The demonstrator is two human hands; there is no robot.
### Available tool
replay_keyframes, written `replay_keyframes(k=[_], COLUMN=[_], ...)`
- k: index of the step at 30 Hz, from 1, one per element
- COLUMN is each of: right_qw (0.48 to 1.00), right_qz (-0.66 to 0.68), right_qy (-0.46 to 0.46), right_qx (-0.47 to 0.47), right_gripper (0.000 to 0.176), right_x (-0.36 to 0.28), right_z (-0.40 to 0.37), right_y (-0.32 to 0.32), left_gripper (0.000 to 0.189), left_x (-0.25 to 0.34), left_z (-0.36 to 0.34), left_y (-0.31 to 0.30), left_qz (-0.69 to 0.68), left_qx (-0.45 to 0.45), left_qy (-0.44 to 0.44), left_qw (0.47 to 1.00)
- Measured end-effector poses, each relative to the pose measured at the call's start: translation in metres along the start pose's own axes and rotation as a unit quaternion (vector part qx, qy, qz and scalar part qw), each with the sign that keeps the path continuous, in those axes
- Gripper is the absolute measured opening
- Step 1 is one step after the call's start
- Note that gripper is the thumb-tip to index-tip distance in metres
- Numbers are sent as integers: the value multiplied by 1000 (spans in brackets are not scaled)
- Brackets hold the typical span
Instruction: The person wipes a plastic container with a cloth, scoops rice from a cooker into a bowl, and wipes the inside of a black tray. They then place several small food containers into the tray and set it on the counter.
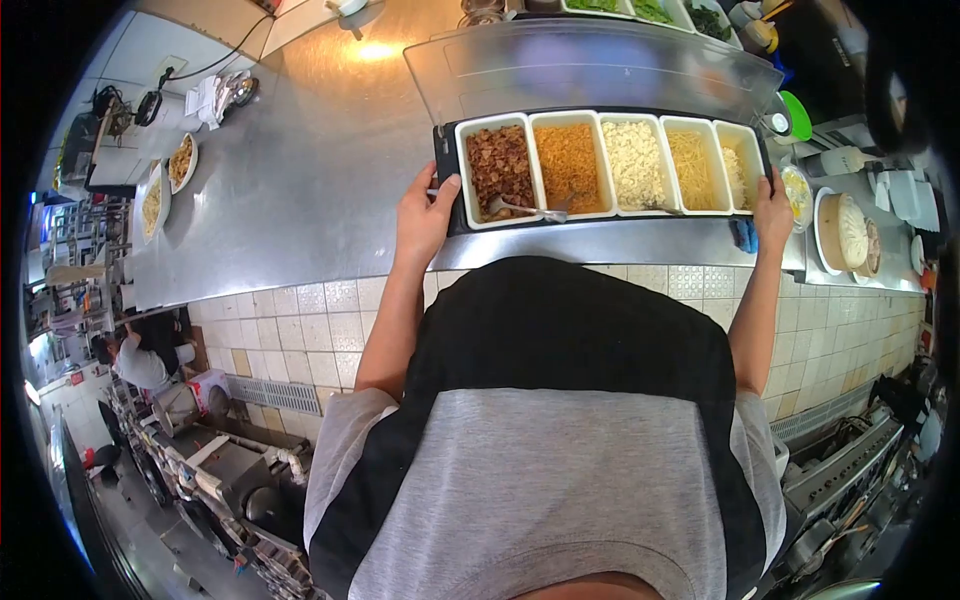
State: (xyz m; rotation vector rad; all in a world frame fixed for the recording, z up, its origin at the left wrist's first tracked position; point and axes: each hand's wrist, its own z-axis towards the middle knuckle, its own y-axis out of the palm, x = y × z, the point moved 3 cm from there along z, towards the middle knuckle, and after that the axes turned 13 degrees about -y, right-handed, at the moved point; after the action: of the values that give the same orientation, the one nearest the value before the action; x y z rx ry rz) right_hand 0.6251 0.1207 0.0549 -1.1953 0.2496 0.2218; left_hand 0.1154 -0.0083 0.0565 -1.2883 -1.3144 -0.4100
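Observation:
A black condiment tray with a clear lid tipped open at its back sits along the front of the steel counter. My left hand grips its left end, thumb on the near side. At the opposite end, my right hand is closed around the edge. White bins in it hold browned chopped meat, orange crumbs, white crumbled food, pale yellow shreds and more pale bits. A spoon rests in the meat bin.
Plates of food stand on the steel counter's left end. To the right are a bamboo steamer and a green-rimmed container. Behind the lid are bins of greens. A person is at lower left, near cooking equipment.

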Motion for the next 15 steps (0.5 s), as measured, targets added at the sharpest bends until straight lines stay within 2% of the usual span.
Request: replay_keyframes(k=[2, 5, 6, 9, 11, 15], right_qw=[1000, 1000, 999, 996, 993, 973], right_qz=[-11, 10, 2, 60, 103, 209], right_qy=[-1, -15, 22, -66, -47, -67], right_qx=[-9, 9, -47, 25, -40, -74], right_gripper=[44, 42, 42, 44, 48, 62], right_x=[3, -29, -52, -87, -121, -181], right_z=[-1, -17, -22, -42, -54, -72], right_y=[1, -2, -7, 7, 8, 28], left_gripper=[51, 51, 50, 49, 48, 51], left_x=[0, -21, -33, -36, -56, -57], left_z=[-2, 13, 21, 30, 45, 47], left_y=[-1, -16, -29, -70, -99, -151], left_qz=[-14, -55, -49, -38, -39, -28], left_qx=[-1, 12, 21, 31, 65, 119], left_qy=[-17, -15, -9, -34, -55, -71], left_qw=[1000, 998, 999, 998, 996, 990])
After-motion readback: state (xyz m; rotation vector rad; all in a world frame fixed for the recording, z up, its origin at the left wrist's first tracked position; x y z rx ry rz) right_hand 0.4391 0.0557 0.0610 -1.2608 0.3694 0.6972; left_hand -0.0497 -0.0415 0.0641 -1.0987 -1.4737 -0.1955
